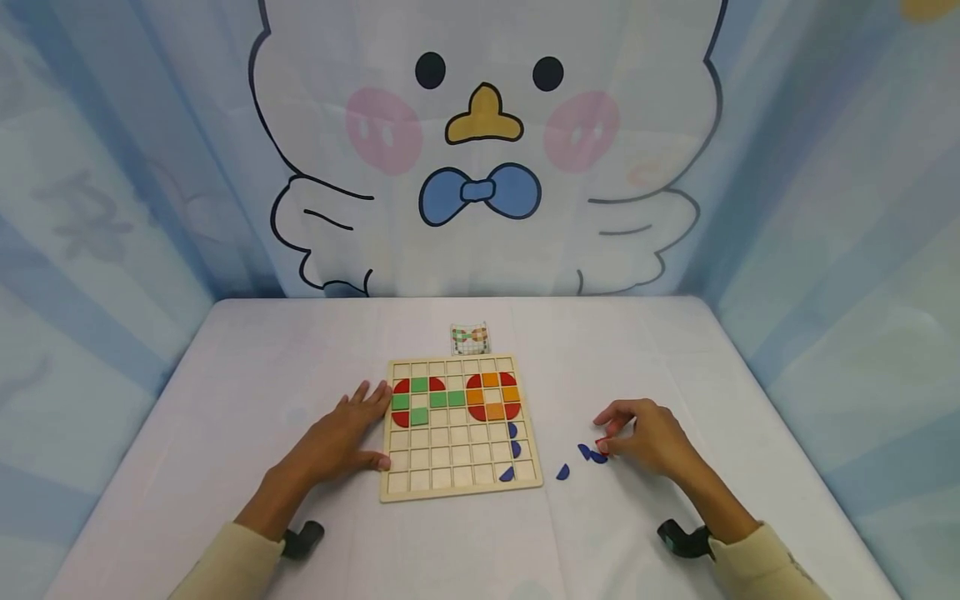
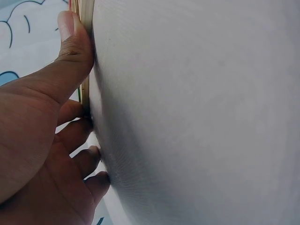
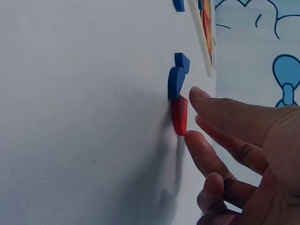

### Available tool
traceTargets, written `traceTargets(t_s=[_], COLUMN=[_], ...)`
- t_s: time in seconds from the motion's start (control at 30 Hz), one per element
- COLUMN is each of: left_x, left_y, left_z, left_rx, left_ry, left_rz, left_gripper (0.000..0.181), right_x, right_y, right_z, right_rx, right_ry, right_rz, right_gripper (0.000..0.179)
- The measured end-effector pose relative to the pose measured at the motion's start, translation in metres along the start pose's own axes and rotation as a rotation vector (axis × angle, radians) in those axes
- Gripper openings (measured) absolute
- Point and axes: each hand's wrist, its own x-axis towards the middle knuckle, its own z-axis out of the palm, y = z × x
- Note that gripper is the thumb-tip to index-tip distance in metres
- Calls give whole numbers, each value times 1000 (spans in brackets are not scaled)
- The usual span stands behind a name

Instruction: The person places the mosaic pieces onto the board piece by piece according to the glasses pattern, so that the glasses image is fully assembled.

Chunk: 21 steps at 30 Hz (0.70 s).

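Note:
A wooden grid board point(image 1: 460, 457) lies on the table, bearing red quarter rounds, green squares point(image 1: 419, 384), orange squares point(image 1: 490, 380) and three blue half rounds point(image 1: 512, 430) down its right side. My left hand point(image 1: 347, 437) rests at the board's left edge, fingers spread, thumb against the rim. Right of the board, my right hand point(image 1: 648, 437) reaches down to a red piece point(image 3: 179, 117). Its thumb and a finger are at either end of that piece, fingertips right at it. Two blue half rounds point(image 3: 176, 83) lie against the red piece's upper end in the right wrist view.
A third loose blue half round point(image 1: 562, 472) lies between the board and the other pieces. Behind the board's far edge is a small pattern card point(image 1: 470, 339). The white table point(image 1: 300, 350) meets a printed curtain point(image 1: 480, 258) at the back.

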Motion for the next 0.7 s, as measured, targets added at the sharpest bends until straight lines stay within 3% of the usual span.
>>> traceTargets(t_s=[0.37,0.7], left_x=[-1,-1], left_y=[0,-1], left_z=[0,2], left_rx=[-1,1], left_ry=[12,18], left_rz=[14,10], left_gripper=[114,115], right_x=[-1,8], right_y=[6,-8], right_z=[4,10], right_rx=[-59,67], right_ry=[-10,-25], right_rz=[-3,-105], right_gripper=[16,15])
